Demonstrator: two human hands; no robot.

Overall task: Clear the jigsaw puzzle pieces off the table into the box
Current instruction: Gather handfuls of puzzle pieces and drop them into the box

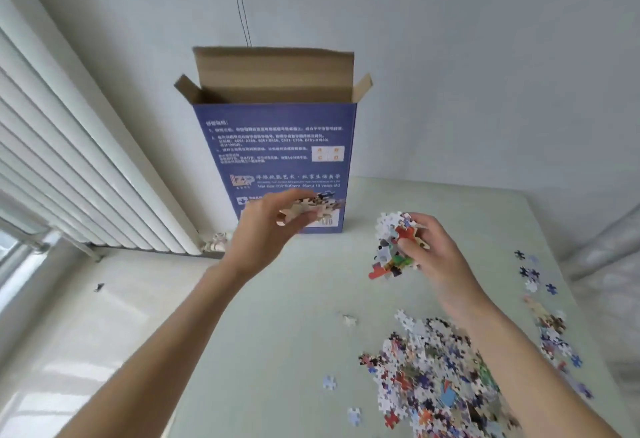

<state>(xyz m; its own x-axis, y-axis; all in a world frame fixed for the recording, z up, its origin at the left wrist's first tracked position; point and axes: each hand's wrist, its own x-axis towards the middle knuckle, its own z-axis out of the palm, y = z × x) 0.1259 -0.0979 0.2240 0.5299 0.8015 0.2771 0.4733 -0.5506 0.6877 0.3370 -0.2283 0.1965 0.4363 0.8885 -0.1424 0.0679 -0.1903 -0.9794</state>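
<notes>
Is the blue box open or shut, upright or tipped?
Open and upright: the blue box stands on the table, top flaps raised, brown inside showing.

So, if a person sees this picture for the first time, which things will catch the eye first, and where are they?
First, the tall blue box standing open against the wall at the far edge of the table. In front of it, the left hand and the right hand each hold a bunch of puzzle pieces in the air. Next, the big colourful pile of loose pieces at the near right of the table.
</notes>
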